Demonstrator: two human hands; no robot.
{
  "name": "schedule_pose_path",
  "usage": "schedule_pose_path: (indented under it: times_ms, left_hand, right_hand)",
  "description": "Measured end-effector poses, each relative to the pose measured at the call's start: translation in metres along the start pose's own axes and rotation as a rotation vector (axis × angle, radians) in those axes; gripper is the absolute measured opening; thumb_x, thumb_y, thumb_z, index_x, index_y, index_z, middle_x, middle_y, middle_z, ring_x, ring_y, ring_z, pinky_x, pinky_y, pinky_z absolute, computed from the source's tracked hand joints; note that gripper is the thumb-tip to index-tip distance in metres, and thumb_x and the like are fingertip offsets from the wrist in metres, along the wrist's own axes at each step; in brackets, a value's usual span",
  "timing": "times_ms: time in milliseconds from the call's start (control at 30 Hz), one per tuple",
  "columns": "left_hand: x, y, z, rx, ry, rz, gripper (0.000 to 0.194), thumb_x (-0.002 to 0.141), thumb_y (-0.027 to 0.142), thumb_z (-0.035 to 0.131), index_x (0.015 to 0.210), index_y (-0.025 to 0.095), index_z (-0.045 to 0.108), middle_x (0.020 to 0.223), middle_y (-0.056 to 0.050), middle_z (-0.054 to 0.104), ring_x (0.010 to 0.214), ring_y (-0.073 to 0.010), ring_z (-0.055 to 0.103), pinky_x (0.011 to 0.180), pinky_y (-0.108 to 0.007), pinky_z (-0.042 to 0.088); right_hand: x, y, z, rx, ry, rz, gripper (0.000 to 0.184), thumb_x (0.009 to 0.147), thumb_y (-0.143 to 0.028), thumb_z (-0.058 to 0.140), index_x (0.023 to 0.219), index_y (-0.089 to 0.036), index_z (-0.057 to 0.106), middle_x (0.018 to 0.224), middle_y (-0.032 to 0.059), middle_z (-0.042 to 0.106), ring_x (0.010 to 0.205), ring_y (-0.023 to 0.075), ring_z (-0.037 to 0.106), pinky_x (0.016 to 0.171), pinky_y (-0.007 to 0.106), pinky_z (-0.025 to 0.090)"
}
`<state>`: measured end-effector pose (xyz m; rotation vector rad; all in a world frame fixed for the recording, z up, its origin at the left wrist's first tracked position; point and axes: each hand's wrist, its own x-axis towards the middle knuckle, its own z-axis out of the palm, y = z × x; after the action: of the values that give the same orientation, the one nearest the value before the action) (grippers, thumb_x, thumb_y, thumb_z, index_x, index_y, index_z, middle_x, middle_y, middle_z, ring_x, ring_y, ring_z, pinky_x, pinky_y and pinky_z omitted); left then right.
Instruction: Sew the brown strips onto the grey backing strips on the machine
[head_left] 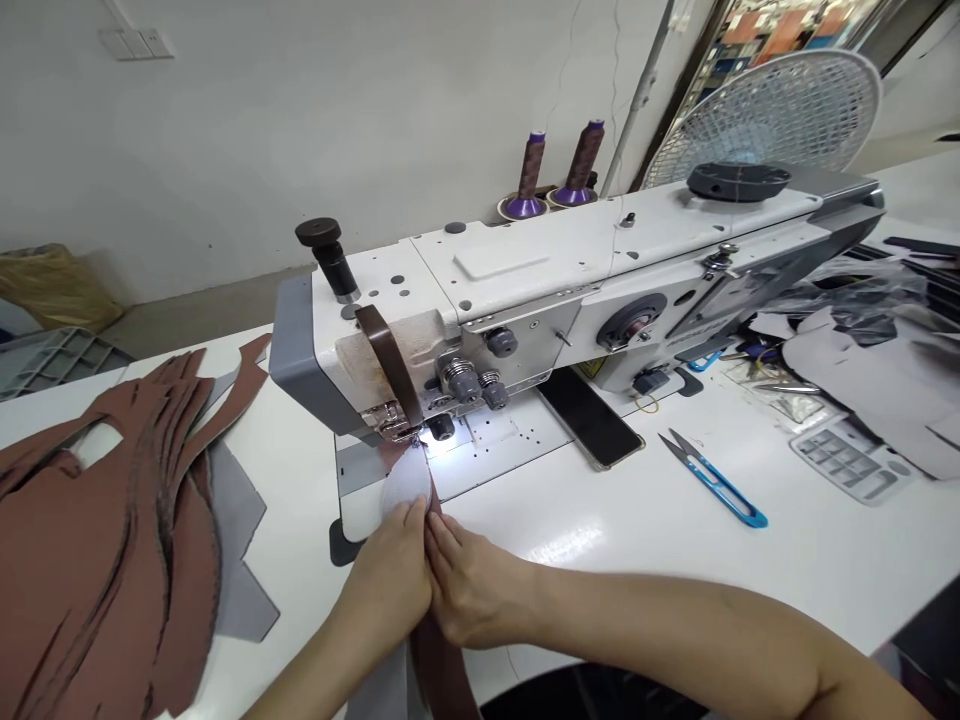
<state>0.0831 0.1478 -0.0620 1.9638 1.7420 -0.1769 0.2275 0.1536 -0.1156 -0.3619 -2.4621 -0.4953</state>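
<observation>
Beside a white wall (247,120), a tabletop (622,535) is supporting a sewing machine (525,275). At its lit end, the left hand (401,568) is clamping a pale piece (407,478) while the adjoining right hand (480,585) is pinching a brown strip (444,665), probably keeping their edges aligned. 2 thread cones (531,165) are standing behind, likely for feeding; blue snips (726,484) are lying conveniently near.

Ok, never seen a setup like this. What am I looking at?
One picture, from a camera worn on the person's head, looking forward and down. No robot here, just bare hands at a white sewing machine. The left hand holds a light grey piece near the lit needle area; the right hand holds a brown strip running beside it. Brown pieces are heaped on the white table at left; a phone and blue-handled snips lie at right.
</observation>
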Motion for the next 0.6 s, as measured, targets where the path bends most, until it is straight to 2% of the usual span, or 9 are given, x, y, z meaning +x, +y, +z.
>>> schedule_pose_path:
  times_ms: [167, 400, 600]
  left_hand:
    - [0.006, 0.000, 0.001, -0.004, -0.007, 0.027, 0.061, 0.083, 0.001, 0.031, 0.144, 0.000, 0.040, 0.138, -0.022, 0.053, 0.125, -0.0254, 0.054, 0.109, -0.039, 0.042]
    - [0.017, -0.005, 0.002, -0.014, 0.066, 0.051, 0.061, 0.080, 0.000, 0.031, 0.139, 0.001, 0.046, 0.126, -0.018, 0.061, 0.117, -0.0236, 0.059, 0.106, -0.039, 0.044]
    - [0.027, -0.006, -0.006, -0.033, 0.054, 0.042, 0.060, 0.080, -0.001, 0.032, 0.139, 0.004, 0.044, 0.125, -0.017, 0.060, 0.117, -0.0219, 0.057, 0.106, -0.037, 0.043]
  right_hand:
    - [0.001, 0.000, 0.005, 0.008, 0.031, 0.030, 0.026, 0.071, -0.012, 0.051, 0.083, 0.002, 0.069, 0.091, 0.0318, 0.068, 0.089, 0.0397, 0.068, 0.080, 0.055, 0.053]
    - [0.003, 0.007, 0.009, -0.023, 0.025, 0.013, 0.028, 0.073, -0.011, 0.051, 0.087, 0.005, 0.070, 0.092, 0.0327, 0.067, 0.088, 0.0389, 0.068, 0.079, 0.056, 0.054]
    - [0.003, 0.013, 0.012, -0.033, -0.045, -0.016, 0.026, 0.078, -0.010, 0.052, 0.092, 0.006, 0.067, 0.095, 0.0344, 0.066, 0.091, 0.0404, 0.067, 0.090, 0.065, 0.048]
